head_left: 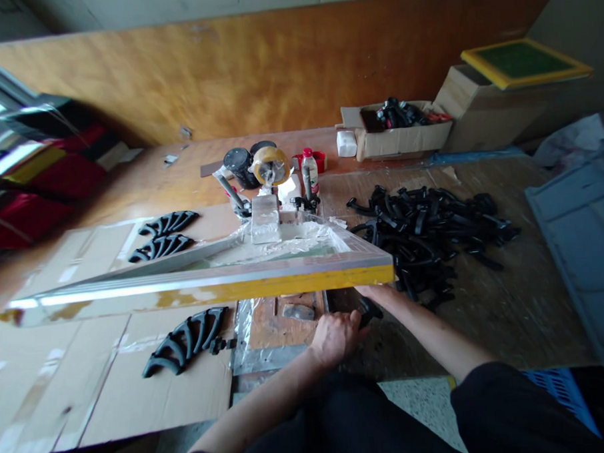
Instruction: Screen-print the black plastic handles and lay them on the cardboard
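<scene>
My left hand [337, 338] is closed, its fingers curled round the end of a black curved part [370, 312] in front of the raised frame. My right hand [377, 292] reaches beneath the frame's right corner, beside that same part; its fingers are hidden. Above both hands a metal-edged screen frame [224, 278] with yellow on its front side is tilted up from a clamp [265, 218] at the back. Under it lies a wooden base board [281, 327] with a small greyish block [298, 312] on it.
A heap of black parts [432, 227] lies to the right. Black curved parts rest in rows [187, 342] on cardboard [109, 388] at left. Behind stand a roll of tape [270, 165], a red-capped bottle [309, 169] and an open carton [403, 142]. A grey crate [578, 261] leans at far right.
</scene>
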Tool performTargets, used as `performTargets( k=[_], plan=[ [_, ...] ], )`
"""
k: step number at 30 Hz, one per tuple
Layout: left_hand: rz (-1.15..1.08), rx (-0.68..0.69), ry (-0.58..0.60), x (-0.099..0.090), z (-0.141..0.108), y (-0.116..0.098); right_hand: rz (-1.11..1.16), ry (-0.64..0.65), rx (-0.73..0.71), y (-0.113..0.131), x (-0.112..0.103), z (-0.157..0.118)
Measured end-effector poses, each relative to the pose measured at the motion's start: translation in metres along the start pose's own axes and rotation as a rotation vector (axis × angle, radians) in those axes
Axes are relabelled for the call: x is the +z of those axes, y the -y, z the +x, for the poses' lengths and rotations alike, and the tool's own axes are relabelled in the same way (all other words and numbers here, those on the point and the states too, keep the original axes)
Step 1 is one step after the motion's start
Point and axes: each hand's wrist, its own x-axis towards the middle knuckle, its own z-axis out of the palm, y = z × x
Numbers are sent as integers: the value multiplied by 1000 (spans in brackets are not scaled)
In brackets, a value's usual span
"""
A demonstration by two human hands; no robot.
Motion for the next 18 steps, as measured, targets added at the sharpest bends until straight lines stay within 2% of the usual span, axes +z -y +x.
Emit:
performTargets(
  k=[3,6,9,14,18],
  plan=[
    [27,39,-21,-5,-3,-3,-50,8,70,-15,-4,-8],
    [26,-28,-21,-8,3,4,-73,0,123,-27,-12,-16],
    [-4,-67,0,-2,11,12,-88,-8,195,-36,-24,-15],
    [-47,-72,8,12,29,17,-138,-128,274,-57,-46,9],
    [-57,-26,-44,9,31,27,-303,-223,262,-75,-58,35]
  ],
)
